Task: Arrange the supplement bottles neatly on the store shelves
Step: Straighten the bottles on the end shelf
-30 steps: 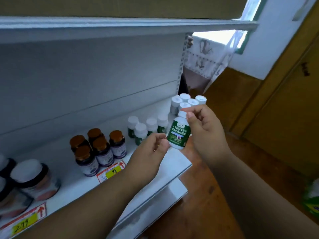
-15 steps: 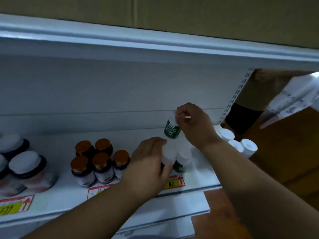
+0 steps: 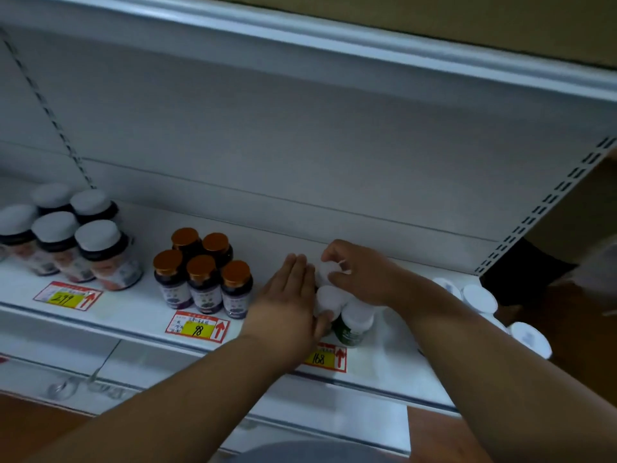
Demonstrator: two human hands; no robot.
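Now the right hand, gripping the white-capped green bottle, has lowered it into its group; the flat left hand steadies neighbours.

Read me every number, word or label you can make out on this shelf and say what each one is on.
"299": yellow price tag below the grey-capped bottles.
"98": price tag below the brown-capped bottles.
"168": price tag below the green-labelled bottle.
Bottle labels and the tags' small print: too blurred to read.
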